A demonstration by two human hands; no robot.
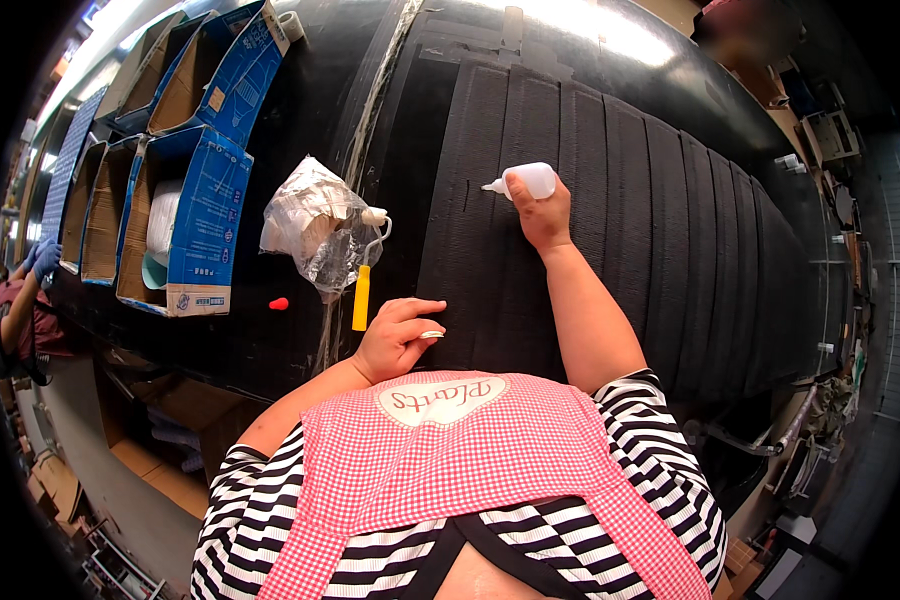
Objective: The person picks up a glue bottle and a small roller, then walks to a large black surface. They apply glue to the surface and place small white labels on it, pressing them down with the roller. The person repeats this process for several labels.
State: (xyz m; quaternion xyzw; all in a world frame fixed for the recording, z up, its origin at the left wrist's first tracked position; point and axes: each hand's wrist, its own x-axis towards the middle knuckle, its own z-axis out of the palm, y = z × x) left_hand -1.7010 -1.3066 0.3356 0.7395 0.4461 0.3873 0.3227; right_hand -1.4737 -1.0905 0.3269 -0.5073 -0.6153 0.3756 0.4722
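Pink/wht gingham apron (460, 462) w/ crm patch (440, 402); blk/wht striped slvs (653, 430).

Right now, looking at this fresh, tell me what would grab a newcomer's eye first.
The pink checked apron comes first, filling the lower middle of the view. Next is the white squeeze bottle, bright against the overlapping black sheets, held on its side in the right hand with its nozzle toward the left. Then come the blue cardboard boxes at upper left and the yellow handle just above the left hand.

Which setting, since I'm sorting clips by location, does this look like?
Probably a workshop: a squeeze bottle in the right hand, a yellow-handled roller and open cardboard boxes.
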